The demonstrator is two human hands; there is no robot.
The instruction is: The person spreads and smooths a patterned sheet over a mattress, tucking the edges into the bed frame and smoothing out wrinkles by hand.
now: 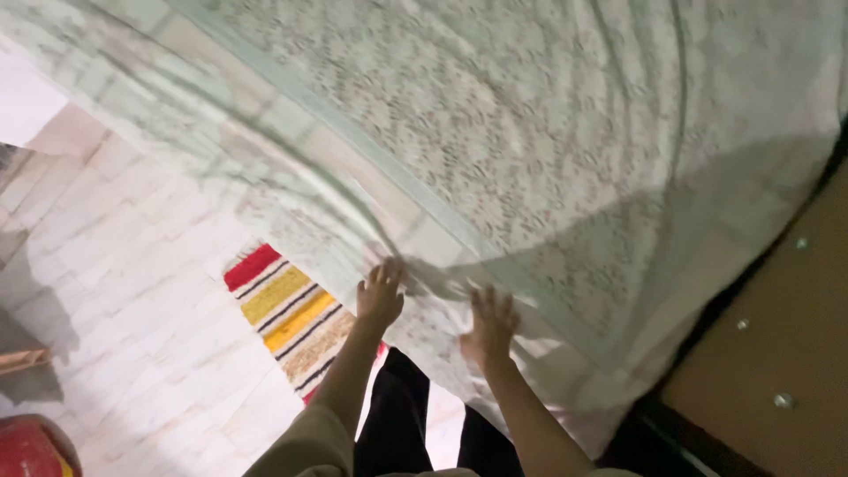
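Head view, looking down. A large pale patterned sheet (548, 150) fills the upper and right parts of the frame, spread wide and rippled, with a plain border band running diagonally from upper left toward lower centre.

Left hand (380, 296): lower centre, fingers spread, palm against the sheet near its border. Grip open and flat; whether any cloth is pinched under the fingertips cannot be told.

Right hand (488, 325): just right of the left hand, near but apart from it, fingers splayed on the sheet. Grip open, pressing on the cloth rather than closed around it, as far as the blur allows.

Both forearms rise from the bottom edge; a tan sleeve (300, 446) shows on the left arm. Dark trousers (402, 415) sit between the arms.

Below the sheet, left half of frame: pale tiled floor (132, 291). A striped rug (283, 314) in red, yellow and beige lies on it, partly covered by the sheet. A red round object (31, 450) sits in the lower left corner. A brown panel (786, 353) with small metal studs occupies the lower right.
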